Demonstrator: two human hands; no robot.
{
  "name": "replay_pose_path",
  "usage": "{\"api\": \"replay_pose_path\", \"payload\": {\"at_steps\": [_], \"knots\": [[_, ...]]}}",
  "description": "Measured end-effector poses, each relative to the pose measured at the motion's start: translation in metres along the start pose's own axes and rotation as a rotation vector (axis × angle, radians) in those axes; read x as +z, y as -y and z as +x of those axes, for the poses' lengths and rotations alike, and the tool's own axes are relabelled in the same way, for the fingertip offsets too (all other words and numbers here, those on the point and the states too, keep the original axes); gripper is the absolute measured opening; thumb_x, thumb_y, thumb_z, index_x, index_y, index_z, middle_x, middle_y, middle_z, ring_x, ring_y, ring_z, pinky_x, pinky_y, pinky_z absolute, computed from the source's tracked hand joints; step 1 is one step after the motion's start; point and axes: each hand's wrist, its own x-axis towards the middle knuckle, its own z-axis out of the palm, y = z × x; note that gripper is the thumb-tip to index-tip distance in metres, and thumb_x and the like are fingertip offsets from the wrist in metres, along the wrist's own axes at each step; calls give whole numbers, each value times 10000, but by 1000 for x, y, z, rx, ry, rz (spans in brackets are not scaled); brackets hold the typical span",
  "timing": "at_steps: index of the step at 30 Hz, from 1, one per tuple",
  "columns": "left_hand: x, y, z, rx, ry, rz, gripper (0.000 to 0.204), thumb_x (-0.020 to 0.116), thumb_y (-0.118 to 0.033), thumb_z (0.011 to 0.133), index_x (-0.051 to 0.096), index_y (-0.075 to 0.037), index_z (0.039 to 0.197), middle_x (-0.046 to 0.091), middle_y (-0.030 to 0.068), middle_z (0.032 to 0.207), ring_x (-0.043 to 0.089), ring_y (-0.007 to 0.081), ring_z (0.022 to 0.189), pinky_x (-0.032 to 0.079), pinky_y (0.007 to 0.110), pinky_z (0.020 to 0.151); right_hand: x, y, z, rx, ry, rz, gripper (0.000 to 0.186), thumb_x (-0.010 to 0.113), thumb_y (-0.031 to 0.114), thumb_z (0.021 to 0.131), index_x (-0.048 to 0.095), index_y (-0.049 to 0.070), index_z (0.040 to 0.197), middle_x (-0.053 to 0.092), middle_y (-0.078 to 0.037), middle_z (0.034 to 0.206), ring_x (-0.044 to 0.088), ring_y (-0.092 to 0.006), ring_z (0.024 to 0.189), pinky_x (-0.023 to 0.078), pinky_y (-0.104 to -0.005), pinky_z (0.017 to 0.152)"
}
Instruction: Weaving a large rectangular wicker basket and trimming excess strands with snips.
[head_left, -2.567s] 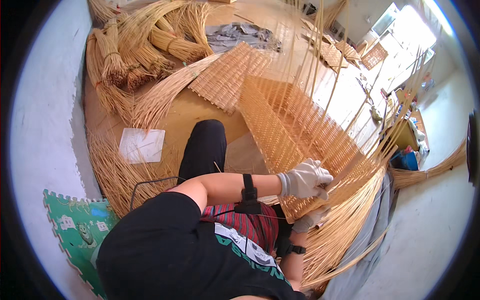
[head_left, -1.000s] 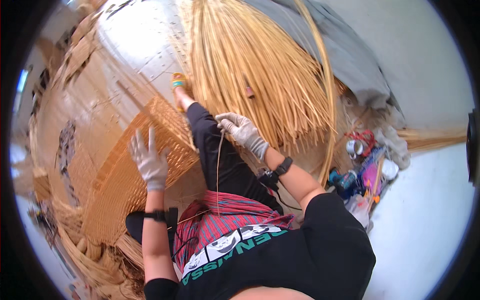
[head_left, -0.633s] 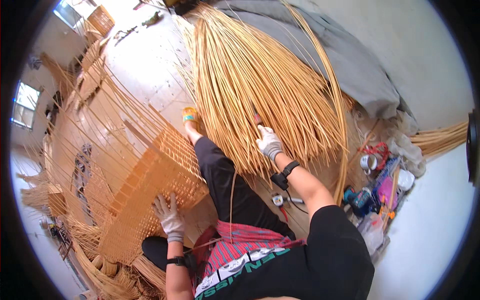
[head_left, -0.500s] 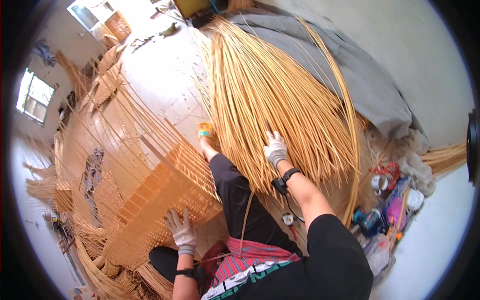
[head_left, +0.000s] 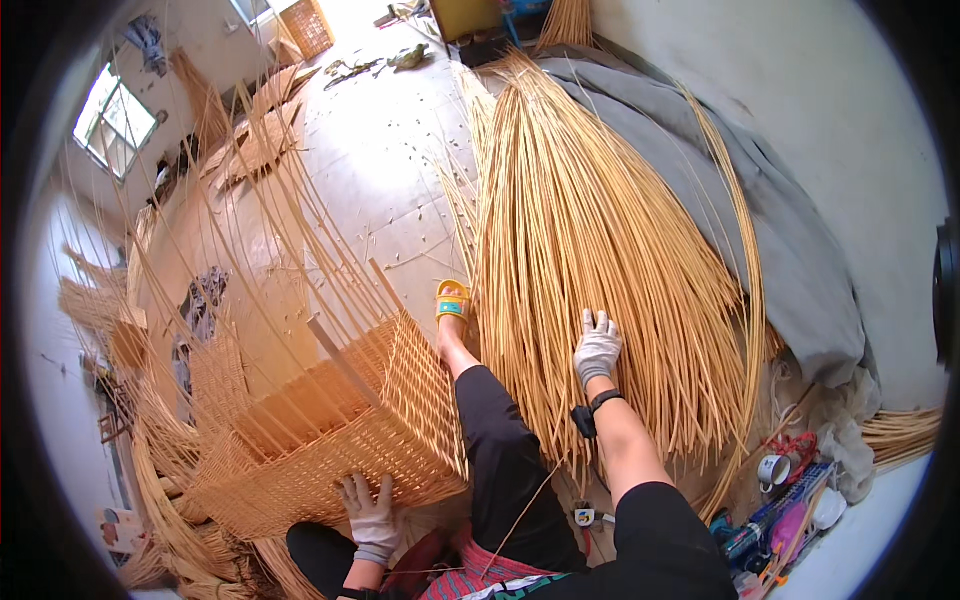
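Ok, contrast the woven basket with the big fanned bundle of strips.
The basket is woven into a box shape; the bundle is loose and fanned out. Strips stick up from the basket; those of the bundle lie down. The left hand is at the basket; the right hand is over the bundle. Both are tan.

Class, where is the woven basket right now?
In the head view, the woven basket sits at lower left, just left of the person's outstretched right leg, with the gloved left hand against its near side.
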Motion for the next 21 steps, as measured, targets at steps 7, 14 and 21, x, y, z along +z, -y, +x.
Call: {"api": "replay_pose_path", "payload": {"at_steps": [7,14,21], "knots": [[9,9,-5,31,-47,21,875,885,-393,690,567,-242,1491,243,277,1679,189,567,1548,191,716,1255,9,-35,17,-37,-38,-95,698,499,386,1073,221,300,1708,284,-64,1749,416,-300,1519,440,-528,1131],[12,11,-6,41,-90,-20,878,908,-386,670,577,-265,1475,198,220,1718,163,524,1578,200,696,1262,-12,-124,54,-45,-50,-299,674,489,368,1088,237,270,1706,356,2,1719,555,-207,1379,533,-455,994],[10,7,0,75,-171,-97,895,928,-327,634,593,-229,1458,247,279,1690,215,569,1547,232,709,1248,5,-140,72,15,-79,-311,706,535,219,1049,260,239,1698,325,-11,1734,494,-210,1452,519,-442,1055]]}}
